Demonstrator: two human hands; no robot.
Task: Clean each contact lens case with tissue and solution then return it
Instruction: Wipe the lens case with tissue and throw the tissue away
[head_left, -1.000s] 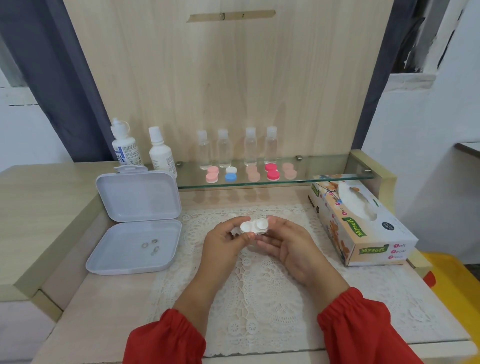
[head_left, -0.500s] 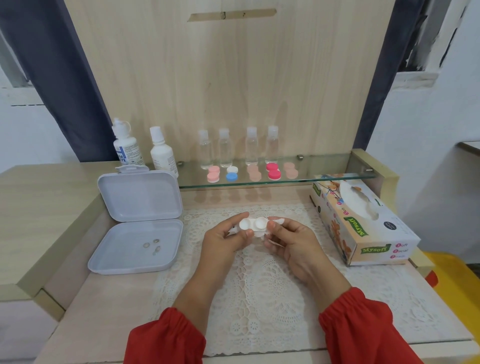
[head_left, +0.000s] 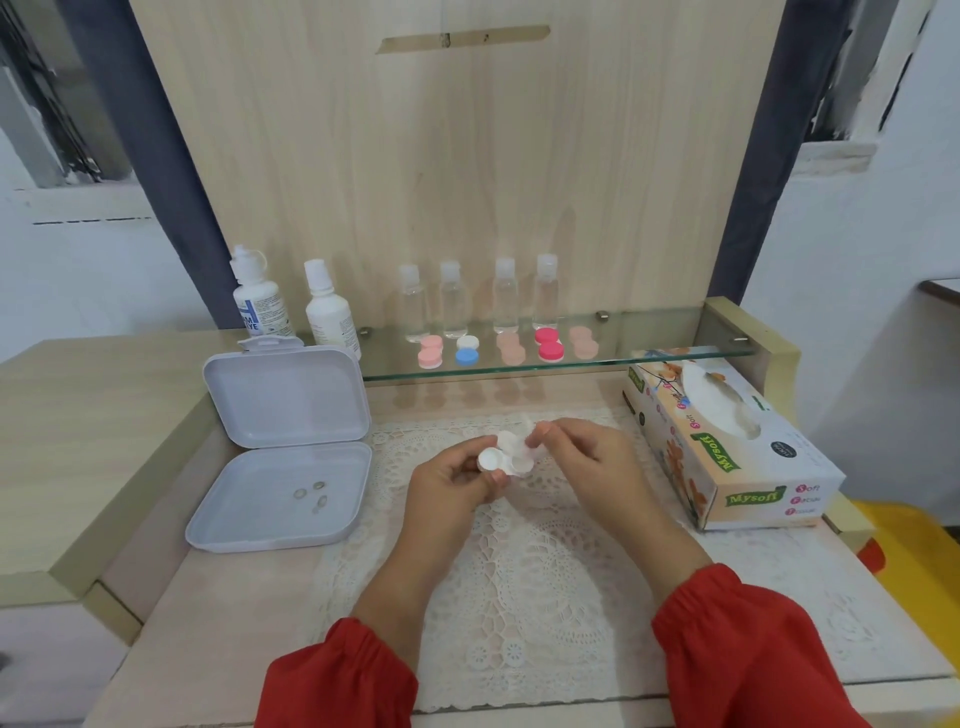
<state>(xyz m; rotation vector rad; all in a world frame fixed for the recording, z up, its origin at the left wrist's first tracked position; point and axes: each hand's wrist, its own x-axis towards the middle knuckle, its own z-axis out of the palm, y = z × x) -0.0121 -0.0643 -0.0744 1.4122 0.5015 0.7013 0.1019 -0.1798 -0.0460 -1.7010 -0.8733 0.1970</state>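
At the bottom of the frame we see two red sleeves (head_left: 337, 675) reaching up over a lace mat (head_left: 519, 597) on the pale surface (head_left: 171, 623); just above centre our left hand (head_left: 447, 488) curls its thumb and fingers round one end of a white contact lens case (head_left: 491, 460), holding it in the air over the mat; our right hand (head_left: 582, 462) pinches a bit of white tissue (head_left: 514, 447) between thumb and fingertips against the case's other end, so the two hands nearly touch. At centre left an open white box (head_left: 280, 499) lies flat with a few small rings in its tray; at centre right stands a tissue box (head_left: 727, 452); farther up, a glass shelf (head_left: 649, 356) carries a row of lens cases, pink (head_left: 430, 351), blue and white (head_left: 466, 351), peach (head_left: 511, 348), bright pink (head_left: 549, 344) and peach again (head_left: 583, 342); behind them four clear small bottles (head_left: 475, 301) stand upright, and to their left two white solution bottles (head_left: 291, 306), against the wooden back panel (head_left: 457, 156).
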